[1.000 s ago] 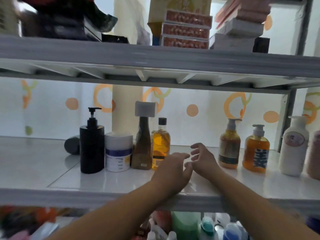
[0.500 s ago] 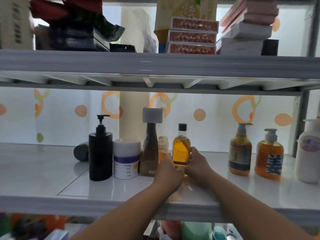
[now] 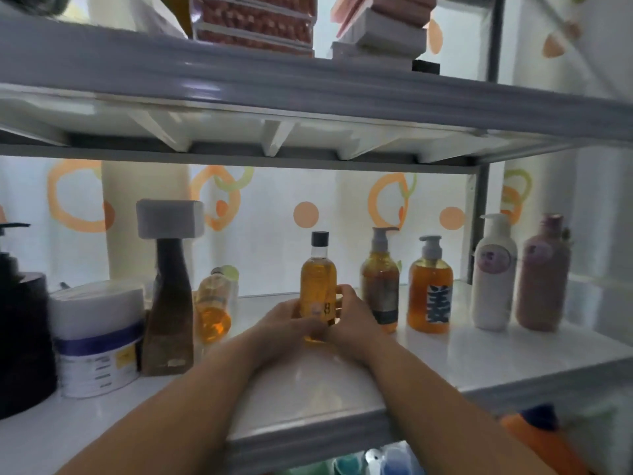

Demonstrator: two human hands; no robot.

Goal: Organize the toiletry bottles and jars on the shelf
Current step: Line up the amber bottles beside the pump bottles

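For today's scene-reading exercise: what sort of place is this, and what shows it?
Likely a household bathroom rack: an amber pump bottle and white lotion bottle on the glossy shelf, circle-patterned curtain behind; left hand and right hand grip a black-capped bottle.

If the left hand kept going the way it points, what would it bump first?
The left hand holds the black-capped amber bottle, so that is first. Beyond it, probably the brown pump bottle beside it, though depth is hard to judge.
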